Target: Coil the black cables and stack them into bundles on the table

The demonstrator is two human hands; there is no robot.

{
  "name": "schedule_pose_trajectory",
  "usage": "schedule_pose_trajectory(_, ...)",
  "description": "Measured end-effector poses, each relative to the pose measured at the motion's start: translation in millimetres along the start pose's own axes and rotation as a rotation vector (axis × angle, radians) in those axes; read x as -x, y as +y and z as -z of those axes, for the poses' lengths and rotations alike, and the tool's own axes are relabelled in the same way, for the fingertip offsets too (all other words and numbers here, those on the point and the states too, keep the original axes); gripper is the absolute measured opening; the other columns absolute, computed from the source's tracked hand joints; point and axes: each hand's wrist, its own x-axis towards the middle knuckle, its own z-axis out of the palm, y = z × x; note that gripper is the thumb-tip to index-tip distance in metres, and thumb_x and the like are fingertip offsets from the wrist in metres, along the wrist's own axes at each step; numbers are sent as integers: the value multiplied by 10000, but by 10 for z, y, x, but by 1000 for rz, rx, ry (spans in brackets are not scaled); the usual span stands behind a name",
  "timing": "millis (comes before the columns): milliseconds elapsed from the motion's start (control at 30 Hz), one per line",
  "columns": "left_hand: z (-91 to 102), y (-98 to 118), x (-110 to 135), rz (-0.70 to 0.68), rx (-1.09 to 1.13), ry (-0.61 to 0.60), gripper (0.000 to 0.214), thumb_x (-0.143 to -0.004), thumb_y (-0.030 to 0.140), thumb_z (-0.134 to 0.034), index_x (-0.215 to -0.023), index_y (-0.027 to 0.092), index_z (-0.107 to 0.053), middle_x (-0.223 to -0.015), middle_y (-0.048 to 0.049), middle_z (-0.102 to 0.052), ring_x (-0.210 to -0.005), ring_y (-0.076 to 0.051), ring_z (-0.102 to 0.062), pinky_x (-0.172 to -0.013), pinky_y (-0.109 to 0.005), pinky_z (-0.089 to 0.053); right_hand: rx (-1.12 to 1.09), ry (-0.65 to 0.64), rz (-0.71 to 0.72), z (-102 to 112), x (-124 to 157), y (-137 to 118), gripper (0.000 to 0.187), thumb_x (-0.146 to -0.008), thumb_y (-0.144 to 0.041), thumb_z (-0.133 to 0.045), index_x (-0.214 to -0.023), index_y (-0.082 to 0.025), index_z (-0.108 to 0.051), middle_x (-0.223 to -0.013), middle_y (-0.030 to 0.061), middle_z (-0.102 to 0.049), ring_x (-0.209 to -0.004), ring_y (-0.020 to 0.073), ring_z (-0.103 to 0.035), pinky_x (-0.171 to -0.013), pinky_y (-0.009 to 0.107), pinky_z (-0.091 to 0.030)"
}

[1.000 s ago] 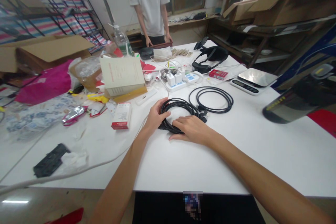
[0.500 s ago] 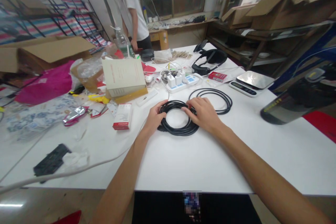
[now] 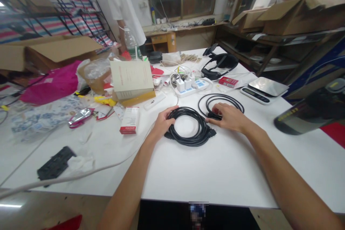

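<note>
A thick coil of black cable (image 3: 188,142) lies on the white table in front of me, with a black connector (image 3: 211,133) sticking out at its right side. My left hand (image 3: 164,124) grips the coil's left edge, thumb on top and fingers round the outside. A second, looser loop of black cable (image 3: 237,102) lies just beyond it to the right. Over that loop's near side is my right hand (image 3: 228,116), its fingers curled down and closed on the black cable there. Part of that cable is hidden under the fingers.
Behind the coils stands a white power strip (image 3: 185,91) with chargers. To the right are a kitchen scale (image 3: 265,88) and a dark bottle (image 3: 302,115); to the left, a red-and-white box (image 3: 129,120) and a thick book (image 3: 132,79). A person (image 3: 124,10) stands beyond the table.
My right hand has let go of the thick coil and moved right onto the looser cable loop. My left hand stays on the coil. The person behind has shifted left.
</note>
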Motion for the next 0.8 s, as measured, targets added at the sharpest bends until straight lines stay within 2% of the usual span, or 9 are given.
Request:
schedule_pose_trajectory(233,6,-25,-6,-35,-8,-14,739,-626,99,-635,-1353,160,-749,-1307,-89,-783,-1253,-319,-693,-1171,-465,-484,-10,-13,1,15,17,39,433,-941,-628,-611,-960,-195,-618,-986,103,-700,-888,233,-616,-799,345,-422)
schedule_pose_trajectory(367,10,-47,-14,-43,-3,-14,737,-630,102,-638,-1358,156,-745,-1303,-90,-784,-1263,-322,-690,-1180,-468,-476,20,-29,-15,6,14,72,462,-920,-659,-626,-941,-197,-612,-976,99,-694,-899,240,-617,-804,346,-423)
schedule_pose_trajectory(600,4,-60,-15,-40,5,-53,726,-611,105,-660,-1330,141,-756,-1305,-103,-784,-1268,-331,-686,-1176,-467,-471,138,-56,-96,0,-6,-37,405,-1059,-515,-482,-1076,-139,-632,-1080,170,-726,-983,289,-666,-852,373,-422)
schedule_pose_trajectory(700,8,-54,-8,-56,-17,-66,647,-668,133,-727,-1314,145,-765,-1302,-108,-785,-1268,-329,-689,-1189,-465,-461,213,-55,-135,6,-7,-120,375,-1079,-463,-466,-1101,-119,-614,-1077,196,-729,-974,307,-678,-820,375,-414)
schedule_pose_trajectory(800,-4,-69,0,-60,-46,-73,590,-757,232,-814,-1338,155,-754,-1302,-115,-782,-1250,-327,-698,-1190,-473,-461,220,-37,-183,0,-8,-162,331,-1067,-427,-499,-1158,-124,-597,-1088,188,-735,-962,304,-686,-779,359,-405)
